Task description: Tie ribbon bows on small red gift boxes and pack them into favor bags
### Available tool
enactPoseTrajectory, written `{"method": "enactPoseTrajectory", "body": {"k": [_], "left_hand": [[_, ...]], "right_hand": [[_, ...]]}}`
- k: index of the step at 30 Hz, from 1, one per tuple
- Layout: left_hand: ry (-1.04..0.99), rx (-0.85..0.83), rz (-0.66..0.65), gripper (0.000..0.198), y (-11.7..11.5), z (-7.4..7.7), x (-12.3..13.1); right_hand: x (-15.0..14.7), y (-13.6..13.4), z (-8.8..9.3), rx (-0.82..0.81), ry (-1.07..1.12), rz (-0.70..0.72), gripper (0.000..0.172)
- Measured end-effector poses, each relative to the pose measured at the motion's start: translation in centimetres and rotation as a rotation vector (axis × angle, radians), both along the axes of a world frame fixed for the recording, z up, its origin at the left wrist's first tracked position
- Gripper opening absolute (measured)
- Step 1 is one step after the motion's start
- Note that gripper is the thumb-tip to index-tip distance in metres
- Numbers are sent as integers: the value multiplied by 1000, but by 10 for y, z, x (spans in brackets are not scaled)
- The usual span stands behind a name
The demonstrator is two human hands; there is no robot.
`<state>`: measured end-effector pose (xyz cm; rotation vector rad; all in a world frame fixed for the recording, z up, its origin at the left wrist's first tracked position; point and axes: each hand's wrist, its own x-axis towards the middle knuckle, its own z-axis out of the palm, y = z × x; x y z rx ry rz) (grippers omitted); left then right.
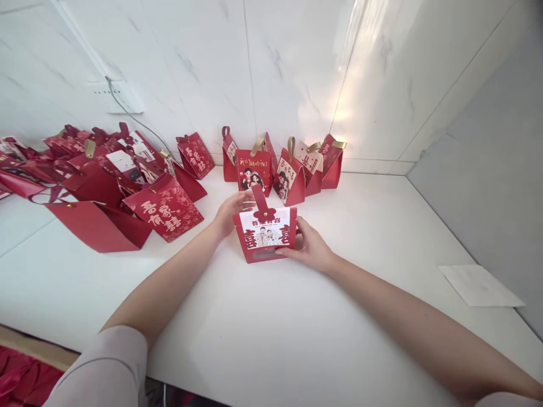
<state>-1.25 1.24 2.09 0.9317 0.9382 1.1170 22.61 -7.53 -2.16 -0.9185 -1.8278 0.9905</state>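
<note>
A red gift box (268, 257) with a white card front, a printed bridal couple and an upright dark red strap stands on the white table. My right hand (313, 246) grips its right side, thumb across the lower front; the other fingers are partly hidden behind it. At the box's back left is my left hand (231, 213), fingers stretched out and somewhat apart. Whether those fingertips touch the box I cannot tell. Just behind stands another red gift box (250, 169) with a gold strap and a cartoon couple.
Several more red gift boxes (291, 181) stand along the marbled wall. A heap of red boxes and bags (97, 186) fills the left side, near a wall socket with a grey cable (133, 116). A white sheet (479, 285) lies at the right edge. Red material (25, 373) shows below the table.
</note>
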Motion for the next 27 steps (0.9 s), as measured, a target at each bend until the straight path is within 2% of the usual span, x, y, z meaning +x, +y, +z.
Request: {"method": "enactPoseTrajectory", "body": {"k": [2,4,7,9,11,13,16,20,22,24,27], "left_hand": [[110,64,32,25,5,23,-7],[303,198,35,35,4,52,-11],[501,297,29,48,-10,100,-11],[538,261,41,46,-26,127,-8],[614,222,21,38,-44,145,-1],[745,182,-41,30,-61,153,7],[869,91,-91,22,-74,147,16],[720,47,53,16,-73,128,13],[674,86,119,12,-77,130,0],[808,93,133,17,-92,147,-24],[1220,30,105,23,-137,194,-81]], "right_hand": [[-2,-4,0,56,-110,-98,80],[-2,-9,0,101,-169,-121,74],[-3,-16,2,58,-21,20,58],[-5,-20,2,-3,89,93,53],[-6,-21,2,-33,108,106,50],[-6,-20,2,-33,83,95,48],[-2,-16,0,-10,37,67,47],[4,-12,-3,2,-32,31,47],[7,-11,-5,8,-60,22,46],[9,-12,-7,6,-72,25,47],[10,-13,-11,-28,-67,22,49]]}}
